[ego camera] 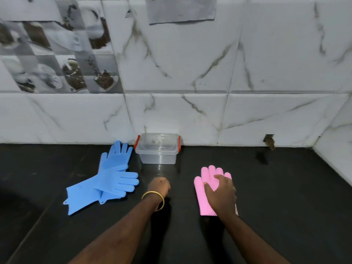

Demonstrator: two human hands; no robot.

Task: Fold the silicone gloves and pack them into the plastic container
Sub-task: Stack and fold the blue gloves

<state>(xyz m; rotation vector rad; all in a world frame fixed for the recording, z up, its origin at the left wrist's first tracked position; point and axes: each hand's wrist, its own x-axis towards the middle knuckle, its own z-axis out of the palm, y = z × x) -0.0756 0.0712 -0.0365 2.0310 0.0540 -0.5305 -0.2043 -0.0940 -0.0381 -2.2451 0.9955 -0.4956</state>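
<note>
A clear plastic container (157, 149) with red side clips stands open against the tiled wall. Two blue silicone gloves (112, 180) lie crossed on the black counter to its left. A pink glove (206, 189) lies flat, folded short, at the right, fingers pointing to the wall. My right hand (221, 195) rests on top of the pink glove, fingers spread and pressing it down. My left hand (159, 184) hovers over bare counter in front of the container, fingers curled under, holding nothing; a gold bangle is on that wrist.
The black counter (285, 197) runs to a white marble-tiled wall (190, 111) at the back and a side wall at the right. A small hole in the wall (269, 142) sits at counter level. A dark curved shape lies at the far left.
</note>
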